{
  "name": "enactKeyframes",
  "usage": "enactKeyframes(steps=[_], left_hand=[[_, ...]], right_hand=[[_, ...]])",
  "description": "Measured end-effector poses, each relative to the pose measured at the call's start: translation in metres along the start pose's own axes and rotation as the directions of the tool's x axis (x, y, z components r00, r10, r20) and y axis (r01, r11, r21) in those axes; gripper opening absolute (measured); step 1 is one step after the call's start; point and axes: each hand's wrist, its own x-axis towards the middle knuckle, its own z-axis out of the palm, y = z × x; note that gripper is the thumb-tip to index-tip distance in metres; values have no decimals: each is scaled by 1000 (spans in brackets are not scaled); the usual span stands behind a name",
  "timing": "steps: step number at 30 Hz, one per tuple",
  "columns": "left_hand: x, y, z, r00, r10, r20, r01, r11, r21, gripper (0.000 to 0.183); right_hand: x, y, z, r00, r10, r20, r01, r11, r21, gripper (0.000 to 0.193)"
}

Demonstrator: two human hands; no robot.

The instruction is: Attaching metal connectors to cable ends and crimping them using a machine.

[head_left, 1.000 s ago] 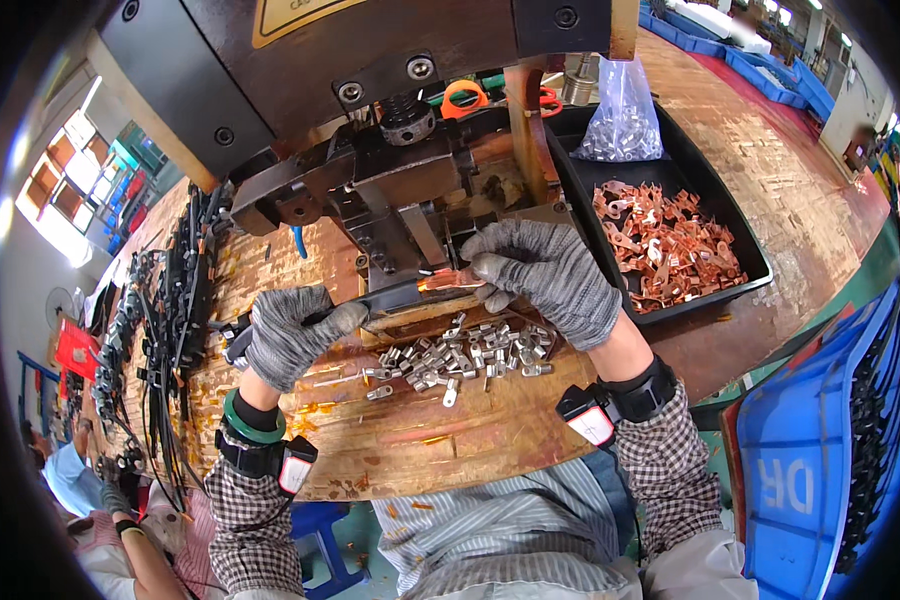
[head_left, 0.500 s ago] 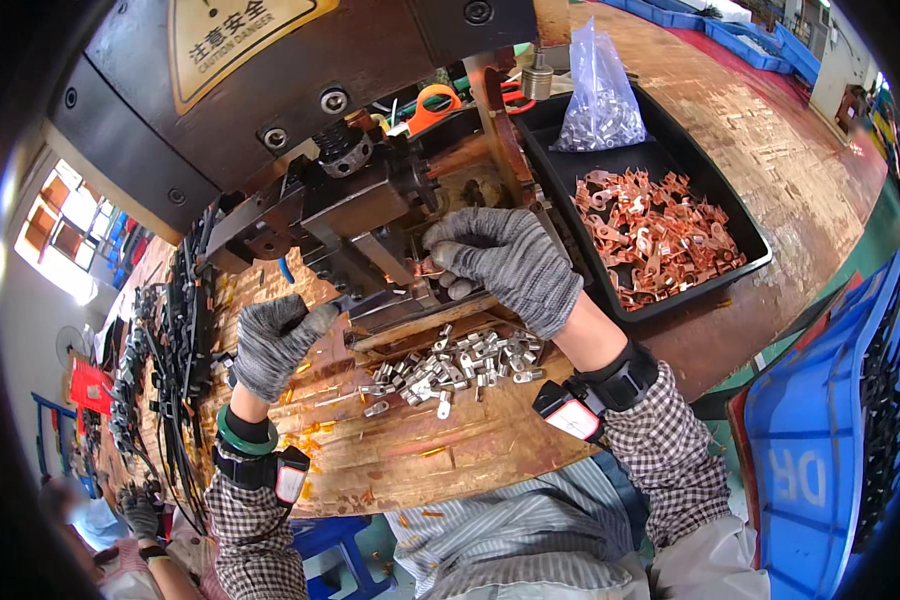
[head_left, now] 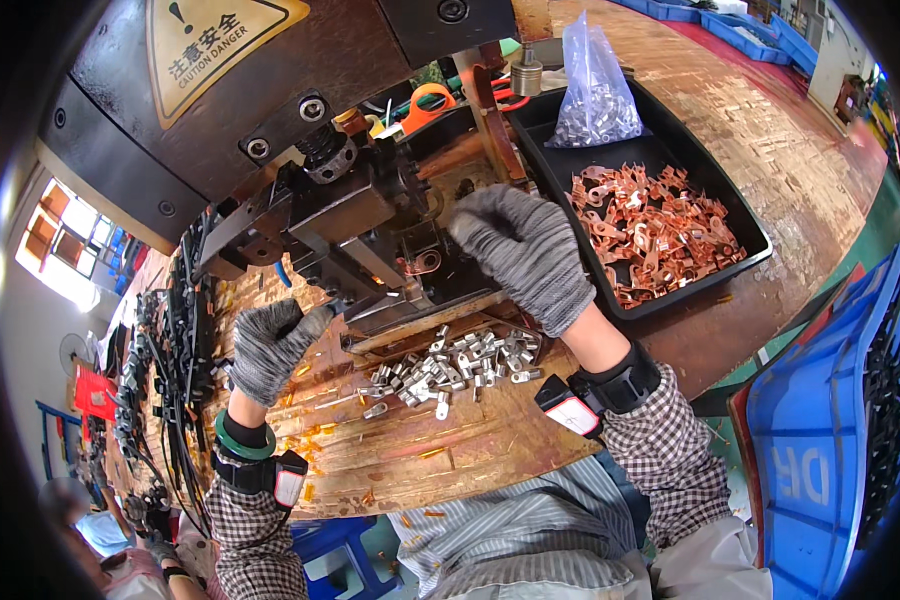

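Copper lug [head_left: 425,263] sits in the press die; we are mid-batch.
Our right hand [head_left: 525,255] reaches to the die with fingers curled, whether pinching the lug we cannot tell. Our left hand [head_left: 270,345] rests half-closed against the press [head_left: 350,215], holding nothing visible. Silver lugs [head_left: 450,365] lie heaped below; many copper blanks remain in the tray [head_left: 745,235].

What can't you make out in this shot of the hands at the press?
- Right hand, head view: the glove's back hides its fingertips, so any grip is unclear.
- Left hand: fingers curl at the press block; whether they hold anything is hidden.
- Clear bag: contents too small to identify.
- Blue crate: cut off by the picture's rim.
- Silver parts: individual shapes too small.
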Motion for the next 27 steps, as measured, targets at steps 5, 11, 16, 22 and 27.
enactKeyframes(steps=[5,11,16,22,27], left_hand=[[-3,-3,0,1000,-23,-1,23,1000,-18,10],[-2,3,2,999,-39,-13,39,998,-49,11],[-2,-1,2,999,-44,3,44,998,-41,14],[-14,4,-5,999,-32,4,32,998,-51,31],[-52,-1,-37,974,227,19,-222,932,288,45]], right_hand=[[0,-4,-8,979,2,-203,21,994,108,12],[0,-5,-12,962,-20,-272,54,992,118,12],[0,-4,-12,958,-25,-287,60,992,114,11],[-10,-8,-17,936,-33,-350,92,984,153,11],[-52,-9,-17,929,91,-358,-22,981,191,14]])
